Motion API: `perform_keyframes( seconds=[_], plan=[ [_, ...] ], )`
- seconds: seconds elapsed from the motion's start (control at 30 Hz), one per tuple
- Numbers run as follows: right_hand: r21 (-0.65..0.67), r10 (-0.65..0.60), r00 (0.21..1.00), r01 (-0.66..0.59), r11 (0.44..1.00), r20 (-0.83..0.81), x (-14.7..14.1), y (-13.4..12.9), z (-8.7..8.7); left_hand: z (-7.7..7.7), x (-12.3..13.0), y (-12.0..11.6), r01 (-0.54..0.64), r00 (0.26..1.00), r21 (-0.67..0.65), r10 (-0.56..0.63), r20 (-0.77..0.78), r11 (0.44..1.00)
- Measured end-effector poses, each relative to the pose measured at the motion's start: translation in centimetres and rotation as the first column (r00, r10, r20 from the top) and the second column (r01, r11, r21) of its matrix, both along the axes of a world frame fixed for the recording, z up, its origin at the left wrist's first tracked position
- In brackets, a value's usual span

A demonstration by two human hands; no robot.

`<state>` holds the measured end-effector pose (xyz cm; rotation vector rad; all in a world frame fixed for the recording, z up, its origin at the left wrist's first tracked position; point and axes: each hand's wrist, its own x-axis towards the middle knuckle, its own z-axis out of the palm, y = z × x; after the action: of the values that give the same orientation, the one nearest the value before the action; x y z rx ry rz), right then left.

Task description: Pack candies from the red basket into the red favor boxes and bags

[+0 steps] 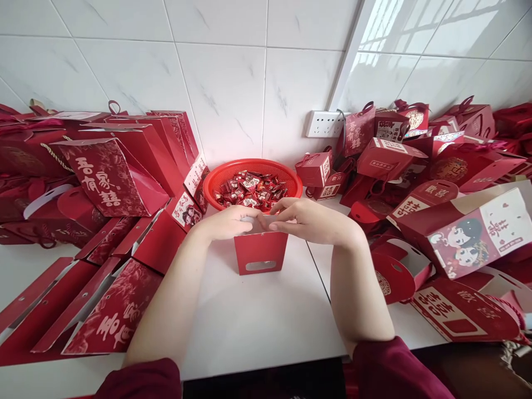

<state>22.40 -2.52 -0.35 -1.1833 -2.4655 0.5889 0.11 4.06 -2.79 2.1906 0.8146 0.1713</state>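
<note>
A small red paper gift box [260,252] with a slot handle stands upright on the white counter [257,321] in front of me. My left hand [228,223] and my right hand [308,220] both rest on its top edge, fingers pinching the flaps together. Just behind the box sits a red plastic basket [253,173] filled with several red-wrapped candies [250,191].
Flat and stacked red gift bags [108,177] crowd the left side of the counter. A heap of folded red boxes [415,160] covers the right side. A white wall socket [324,123] is on the tiled wall behind.
</note>
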Motion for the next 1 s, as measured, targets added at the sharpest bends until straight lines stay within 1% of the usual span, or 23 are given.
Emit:
perform_keyframes(
  seconds=[0.2,0.33,0.37,0.5,0.6,0.73,0.8,0.87,0.93,1.0],
  plan=[
    [-0.039,-0.017,1.000,0.017,0.999,-0.006,0.2,0.1,-0.1,-0.1,0.0,0.0,-0.012,0.999,0.023,0.011,0.037,1.000],
    [0.026,-0.024,1.000,0.024,0.999,0.001,-0.1,0.0,-0.1,-0.3,0.1,0.2,0.004,0.998,0.020,-0.005,0.069,1.000],
    [0.022,-0.024,1.000,0.024,0.999,0.005,-0.3,0.0,-0.1,-0.4,0.1,0.2,0.010,0.997,0.009,-0.010,0.078,1.000],
    [-0.122,-0.008,0.997,0.017,0.992,0.072,-0.9,0.6,-0.4,-0.5,0.1,0.4,0.042,0.995,-0.034,-0.039,0.088,0.999],
    [-0.129,-0.025,0.993,0.040,0.991,0.118,-1.2,1.2,-0.8,-0.1,-0.1,0.3,0.035,0.998,-0.013,-0.034,0.061,0.999],
    [-0.135,-0.071,0.995,0.081,0.988,0.077,-1.2,2.0,-1.4,0.7,-0.9,0.1,-0.047,0.999,0.031,0.047,-0.017,0.998],
    [-0.154,-0.093,0.996,0.093,0.984,0.010,-1.1,2.3,-1.6,1.0,-1.5,0.1,-0.083,0.997,0.043,0.083,-0.007,0.996],
    [-0.163,-0.143,0.989,0.136,0.977,-0.035,-1.1,2.5,-1.9,1.4,-2.1,0.1,-0.115,0.993,0.050,0.115,0.008,0.992],
    [-0.147,-0.203,0.979,0.199,0.969,-0.012,-1.2,2.7,-2.2,1.6,-2.8,0.0,-0.189,0.982,0.068,0.188,0.028,0.980],
    [-0.108,-0.244,0.968,0.249,0.962,0.058,-1.4,2.7,-2.4,1.8,-3.6,0.0,-0.322,0.946,0.106,0.313,0.088,0.941]
  ],
)
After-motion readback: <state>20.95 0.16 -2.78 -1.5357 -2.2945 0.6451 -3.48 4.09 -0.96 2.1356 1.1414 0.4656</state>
